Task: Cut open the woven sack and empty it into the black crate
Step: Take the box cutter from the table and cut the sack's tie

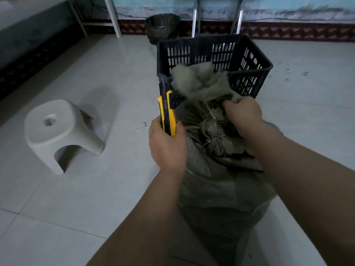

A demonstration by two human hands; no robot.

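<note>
Head view: black crate (200, 52) on tiled floor (115, 77); stool (57, 131).

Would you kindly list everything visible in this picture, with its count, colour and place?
woven sack: one, grey-green, standing on the floor between the arms
tied bundles: several, dull green, showing in the sack's open top
black crate: one, black, slotted, on the floor just behind the sack
utility knife: one, yellow and black, beside the sack's top
stool: one, pale grey, on the floor at left
bin: one, dark liner, by the wall behind the crate
metal legs: several, pale, along the far wall
left hand: one, grips the knife
right hand: one, grips the sack's bunched cloth top
</note>
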